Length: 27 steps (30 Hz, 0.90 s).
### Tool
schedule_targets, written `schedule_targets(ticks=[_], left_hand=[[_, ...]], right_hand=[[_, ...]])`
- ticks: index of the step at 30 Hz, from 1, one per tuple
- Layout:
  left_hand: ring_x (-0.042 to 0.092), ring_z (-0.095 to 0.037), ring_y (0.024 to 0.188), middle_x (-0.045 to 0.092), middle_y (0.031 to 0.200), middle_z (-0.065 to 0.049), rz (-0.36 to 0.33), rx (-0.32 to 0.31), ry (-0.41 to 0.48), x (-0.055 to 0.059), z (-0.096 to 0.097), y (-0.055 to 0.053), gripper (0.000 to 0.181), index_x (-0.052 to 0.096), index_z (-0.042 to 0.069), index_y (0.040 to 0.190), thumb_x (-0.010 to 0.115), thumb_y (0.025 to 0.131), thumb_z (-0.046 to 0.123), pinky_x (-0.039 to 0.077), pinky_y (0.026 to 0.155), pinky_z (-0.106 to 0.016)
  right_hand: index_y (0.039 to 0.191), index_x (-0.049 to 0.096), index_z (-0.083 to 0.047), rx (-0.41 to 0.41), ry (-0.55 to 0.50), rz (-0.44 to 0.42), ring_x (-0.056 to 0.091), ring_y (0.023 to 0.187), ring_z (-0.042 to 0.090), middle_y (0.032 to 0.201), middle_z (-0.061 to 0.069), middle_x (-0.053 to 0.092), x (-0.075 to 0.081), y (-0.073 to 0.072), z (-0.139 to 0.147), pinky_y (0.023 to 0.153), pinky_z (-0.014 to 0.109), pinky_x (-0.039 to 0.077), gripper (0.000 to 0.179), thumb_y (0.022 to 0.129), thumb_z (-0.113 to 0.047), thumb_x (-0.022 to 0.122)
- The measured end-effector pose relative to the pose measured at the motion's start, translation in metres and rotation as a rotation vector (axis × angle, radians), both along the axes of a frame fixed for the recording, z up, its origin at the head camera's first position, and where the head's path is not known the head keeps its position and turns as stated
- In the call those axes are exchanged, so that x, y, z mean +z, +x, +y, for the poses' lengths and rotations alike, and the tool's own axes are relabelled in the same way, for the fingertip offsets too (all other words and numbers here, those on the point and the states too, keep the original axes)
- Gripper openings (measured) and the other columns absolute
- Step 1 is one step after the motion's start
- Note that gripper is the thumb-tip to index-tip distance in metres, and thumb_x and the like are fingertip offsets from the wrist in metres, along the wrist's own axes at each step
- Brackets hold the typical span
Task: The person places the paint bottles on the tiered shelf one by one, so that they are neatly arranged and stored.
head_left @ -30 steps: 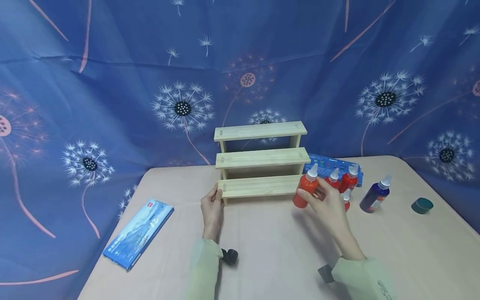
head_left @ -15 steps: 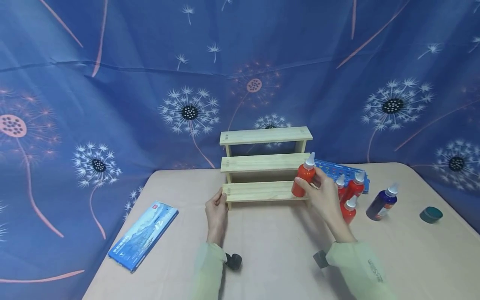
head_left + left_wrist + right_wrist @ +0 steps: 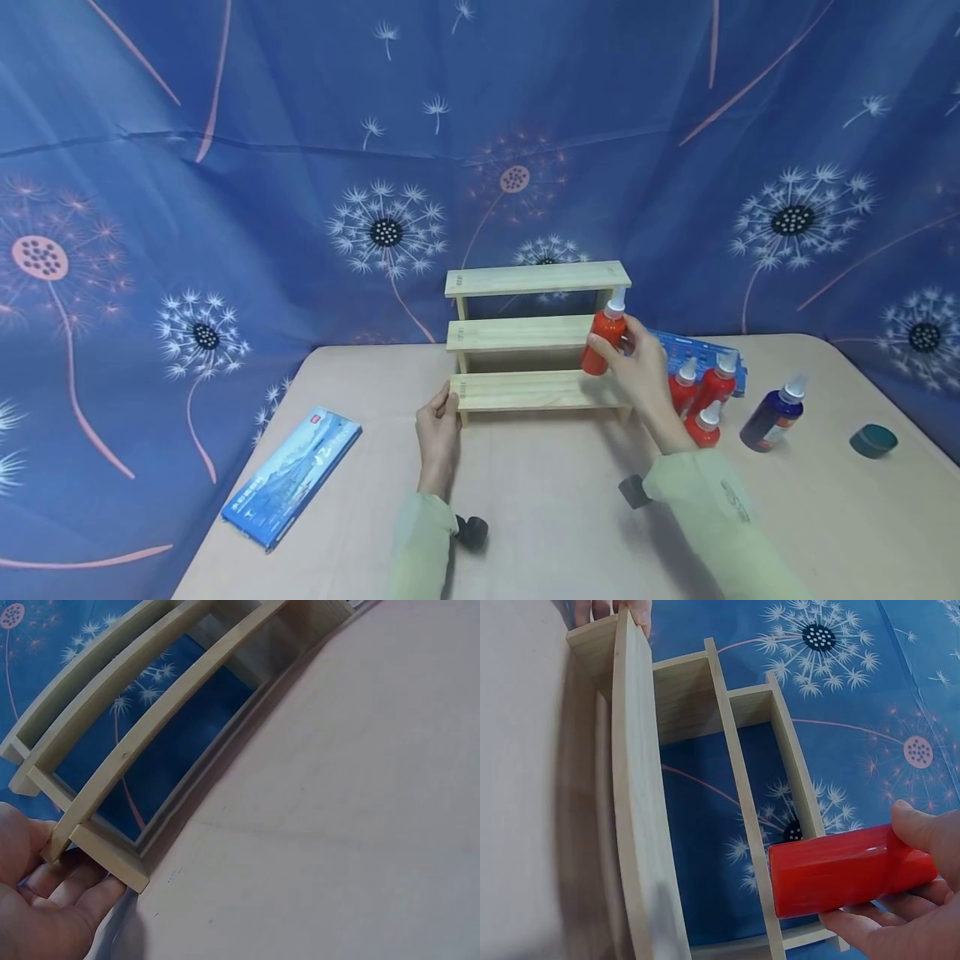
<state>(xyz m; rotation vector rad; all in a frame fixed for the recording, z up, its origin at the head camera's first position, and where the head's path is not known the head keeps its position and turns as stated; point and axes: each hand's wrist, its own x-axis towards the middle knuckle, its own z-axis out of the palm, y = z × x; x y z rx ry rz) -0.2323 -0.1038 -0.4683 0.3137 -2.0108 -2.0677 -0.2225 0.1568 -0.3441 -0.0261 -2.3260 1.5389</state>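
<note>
A three-tier wooden shelf [image 3: 525,390] stands at the back of the table. My left hand [image 3: 437,433] grips the left end of its lowest board, thumb on top and fingers by the side support in the left wrist view. My right hand [image 3: 643,371] holds a red squeeze bottle [image 3: 600,340] with a whitish pointed nozzle. The bottle is nearly upright and raised in front of the right part of the shelf, near the middle board's height. In the right wrist view its smooth red body [image 3: 832,874] lies between thumb and fingers, and its nozzle is hidden.
Several red bottles [image 3: 714,389] stand right of the shelf before a blue box [image 3: 693,348]. Farther right are a dark blue bottle [image 3: 772,419] and a dark green jar [image 3: 873,442]. A blue flat box [image 3: 292,477] lies on the left; a patterned curtain [image 3: 300,150] hangs behind.
My right hand has lifted the red bottle up from in front of the lowest board to near the middle board. My left hand keeps its grip on the shelf. The head view has shifted slightly.
</note>
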Motion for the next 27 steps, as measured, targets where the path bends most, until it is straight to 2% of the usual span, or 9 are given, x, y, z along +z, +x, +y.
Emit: schedule_targets(ticks=[9,15,27], left_hand=[[0.06,-0.033,0.118,0.054,0.136,-0.023,-0.023,0.017,-0.029,-0.002,-0.001,0.0,0.038,0.051,0.0,0.138,0.052,0.101,0.01,0.055,0.091,-0.031],[0.06,-0.033,0.118,0.054,0.137,-0.023,-0.018,0.014,-0.034,0.0,-0.002,0.001,0.038,0.05,-0.001,0.138,0.052,0.101,0.01,0.055,0.092,-0.03],[0.061,-0.031,0.117,0.055,0.136,-0.021,-0.014,0.019,-0.057,0.002,0.0,0.0,0.038,0.052,0.0,0.137,0.052,0.101,0.011,0.056,0.09,-0.03]], right_hand=[[0.14,0.046,0.003,-0.017,-0.036,0.022,0.054,0.125,0.038,0.132,0.025,0.057,0.002,-0.019,-0.002,0.108,0.047,0.044,0.054,0.093,-0.014,0.067],[0.143,0.045,-0.002,-0.068,-0.056,0.01,0.053,0.127,0.035,0.137,0.022,0.055,0.005,-0.031,-0.004,0.111,0.046,0.042,0.057,0.093,-0.019,0.068],[0.142,0.047,-0.004,-0.086,-0.034,0.022,0.053,0.127,0.036,0.135,0.021,0.057,0.008,-0.053,-0.008,0.111,0.049,0.042,0.057,0.092,-0.022,0.069]])
